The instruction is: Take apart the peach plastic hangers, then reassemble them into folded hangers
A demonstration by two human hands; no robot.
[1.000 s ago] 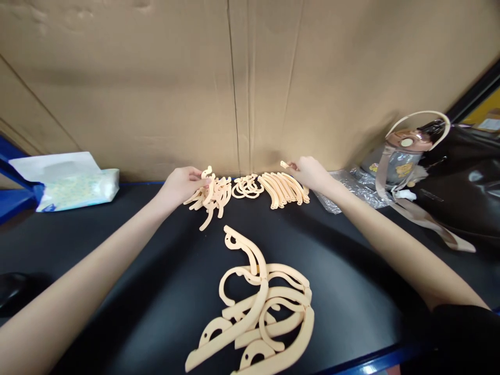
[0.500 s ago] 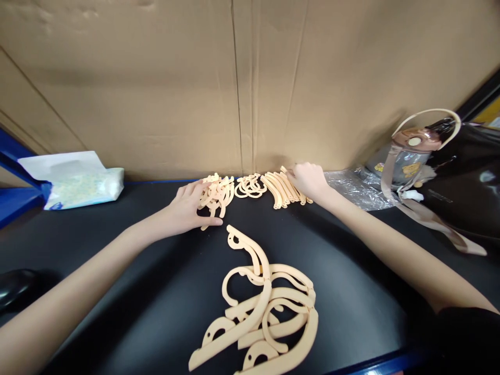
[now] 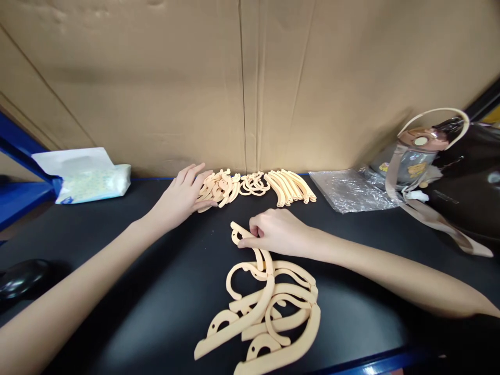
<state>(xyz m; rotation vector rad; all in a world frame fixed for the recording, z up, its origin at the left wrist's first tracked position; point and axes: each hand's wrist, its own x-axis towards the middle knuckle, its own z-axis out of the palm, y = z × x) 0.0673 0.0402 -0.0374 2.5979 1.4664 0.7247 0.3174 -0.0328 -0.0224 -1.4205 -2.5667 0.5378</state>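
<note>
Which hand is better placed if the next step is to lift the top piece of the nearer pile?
Right, I'd judge: the right hand is at that pile's far end, thumb and fingers by the top piece, while the left hand is spread at the far-left heap.

There are three small beige piles (image 3: 219, 187) (image 3: 254, 184) (image 3: 291, 187), one larger beige heap (image 3: 269, 291), one bottle (image 3: 420, 156), one soft pack (image 3: 94, 182) and one plastic film (image 3: 347, 190)
</note>
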